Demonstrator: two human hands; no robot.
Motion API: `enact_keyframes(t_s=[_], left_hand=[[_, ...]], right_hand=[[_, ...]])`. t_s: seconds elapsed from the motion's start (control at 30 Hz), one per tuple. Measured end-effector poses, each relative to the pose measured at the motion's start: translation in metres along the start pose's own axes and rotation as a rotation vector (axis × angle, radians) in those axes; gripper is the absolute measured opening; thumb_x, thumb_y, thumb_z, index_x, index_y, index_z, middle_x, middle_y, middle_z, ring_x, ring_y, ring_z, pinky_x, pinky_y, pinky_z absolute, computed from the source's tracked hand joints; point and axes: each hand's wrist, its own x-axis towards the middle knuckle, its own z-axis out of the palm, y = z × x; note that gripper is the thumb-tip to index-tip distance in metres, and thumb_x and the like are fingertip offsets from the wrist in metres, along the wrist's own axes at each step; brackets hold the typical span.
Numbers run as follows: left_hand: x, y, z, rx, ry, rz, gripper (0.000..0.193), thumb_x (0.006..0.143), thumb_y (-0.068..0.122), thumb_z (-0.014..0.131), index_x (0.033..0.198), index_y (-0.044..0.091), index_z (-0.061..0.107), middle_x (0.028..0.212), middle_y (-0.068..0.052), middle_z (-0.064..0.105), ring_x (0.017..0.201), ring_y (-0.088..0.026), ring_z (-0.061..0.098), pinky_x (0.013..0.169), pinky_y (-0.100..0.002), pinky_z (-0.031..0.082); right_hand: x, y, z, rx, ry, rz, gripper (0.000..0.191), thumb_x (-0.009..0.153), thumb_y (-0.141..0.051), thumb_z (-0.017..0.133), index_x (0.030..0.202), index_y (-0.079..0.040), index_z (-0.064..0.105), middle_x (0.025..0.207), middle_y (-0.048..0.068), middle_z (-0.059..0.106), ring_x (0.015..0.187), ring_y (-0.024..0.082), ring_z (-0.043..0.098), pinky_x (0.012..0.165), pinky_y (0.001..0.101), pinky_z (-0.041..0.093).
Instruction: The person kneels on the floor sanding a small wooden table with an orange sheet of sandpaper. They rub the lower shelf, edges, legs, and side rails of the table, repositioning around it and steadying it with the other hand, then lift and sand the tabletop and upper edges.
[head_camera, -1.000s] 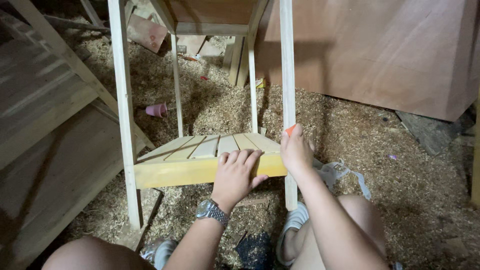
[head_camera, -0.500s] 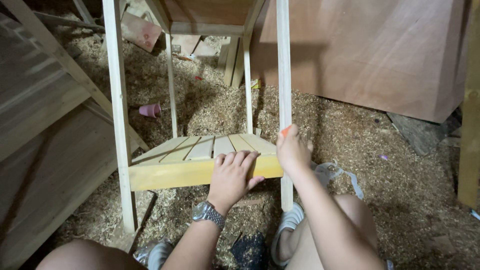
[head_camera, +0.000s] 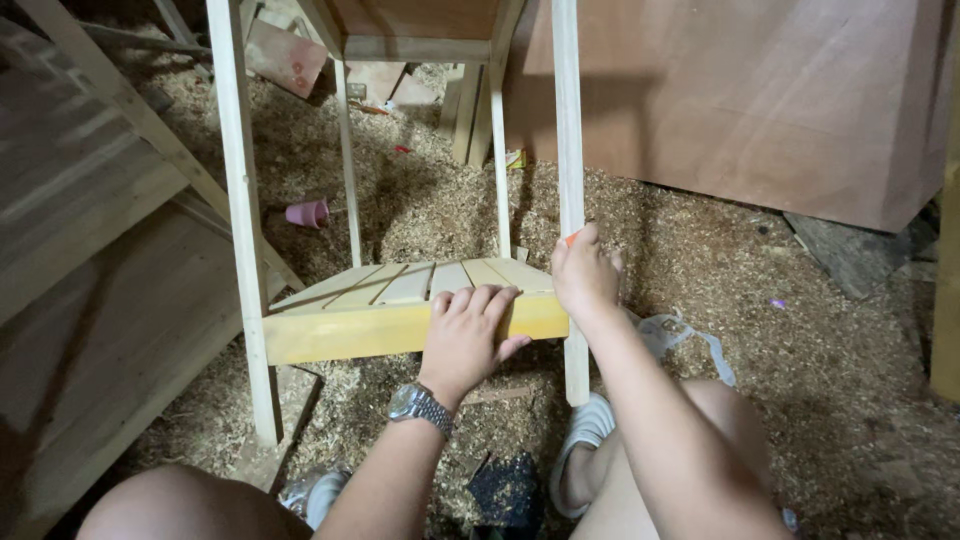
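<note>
A pale wooden frame with thin legs stands on the sawdust floor. Low down it has a slatted shelf (head_camera: 400, 285) with a yellowish front rail (head_camera: 340, 335). My left hand (head_camera: 468, 338) lies over that rail near its right end, fingers on the slats and thumb under the edge. A metal wristwatch (head_camera: 420, 405) is on that wrist. My right hand (head_camera: 585, 278) is against the frame's front right leg (head_camera: 568, 120) at shelf height, pinching a small orange object (head_camera: 570, 239) that touches the leg.
Sawdust (head_camera: 800, 330) covers the floor. A large brown board (head_camera: 760, 100) leans at the right, and stacked planks (head_camera: 90, 260) lie at the left. A pink cup (head_camera: 307, 213) lies behind the frame. My knees and a white sandal (head_camera: 590, 425) are below.
Both hands keep their places on the rail and the leg. The view has drifted slightly, so the frame sits a little lower and further left.
</note>
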Motion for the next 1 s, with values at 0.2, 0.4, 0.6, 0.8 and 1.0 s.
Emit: enact_keyframes(t_s=[0.2, 0.4, 0.6, 0.8, 1.0], left_hand=[[0.000, 0.001, -0.001, 0.012, -0.012, -0.005, 0.066, 0.084, 0.058, 0.069, 0.135, 0.017, 0.059, 0.114, -0.006, 0.064, 0.109, -0.025, 0.057, 0.098, -0.047, 0.036], [-0.001, 0.001, 0.001, 0.040, -0.023, -0.006, 0.067, 0.084, 0.059, 0.069, 0.135, 0.018, 0.059, 0.113, -0.006, 0.064, 0.109, -0.025, 0.057, 0.098, -0.047, 0.035], [-0.004, 0.002, 0.001, 0.008, 0.004, 0.005, 0.067, 0.083, 0.058, 0.069, 0.135, 0.017, 0.059, 0.114, -0.005, 0.064, 0.110, -0.024, 0.057, 0.098, -0.047, 0.036], [-0.002, 0.002, -0.001, -0.016, 0.004, -0.004, 0.067, 0.083, 0.057, 0.070, 0.135, 0.016, 0.059, 0.114, -0.006, 0.064, 0.110, -0.025, 0.057, 0.097, -0.047, 0.036], [-0.003, 0.001, -0.002, -0.001, 0.013, 0.007, 0.066, 0.083, 0.057, 0.070, 0.134, 0.016, 0.059, 0.114, -0.006, 0.065, 0.110, -0.025, 0.057, 0.098, -0.046, 0.037]], right_hand=[[0.019, -0.002, 0.002, 0.031, 0.179, -0.110, 0.038, 0.099, -0.032, 0.054, 0.115, 0.002, 0.045, 0.100, 0.028, 0.071, 0.090, 0.045, 0.071, 0.103, 0.0661, 0.035], [0.049, -0.017, -0.026, 0.184, 0.147, -0.164, 0.035, 0.106, -0.032, 0.052, 0.116, 0.001, 0.045, 0.098, 0.027, 0.070, 0.092, 0.048, 0.069, 0.089, 0.0583, 0.050], [-0.016, -0.005, -0.024, 0.374, -0.065, 0.074, 0.036, 0.104, -0.034, 0.046, 0.125, -0.005, 0.041, 0.099, 0.027, 0.070, 0.093, 0.048, 0.069, 0.081, 0.0582, 0.052], [0.000, 0.007, -0.009, 0.207, 0.030, -0.029, 0.033, 0.105, -0.034, 0.049, 0.119, -0.005, 0.045, 0.107, 0.026, 0.070, 0.099, 0.049, 0.067, 0.090, 0.0610, 0.048], [0.018, 0.007, -0.006, 0.198, 0.114, -0.124, 0.037, 0.105, -0.037, 0.048, 0.118, -0.003, 0.045, 0.111, 0.027, 0.068, 0.102, 0.048, 0.066, 0.095, 0.0628, 0.044]])
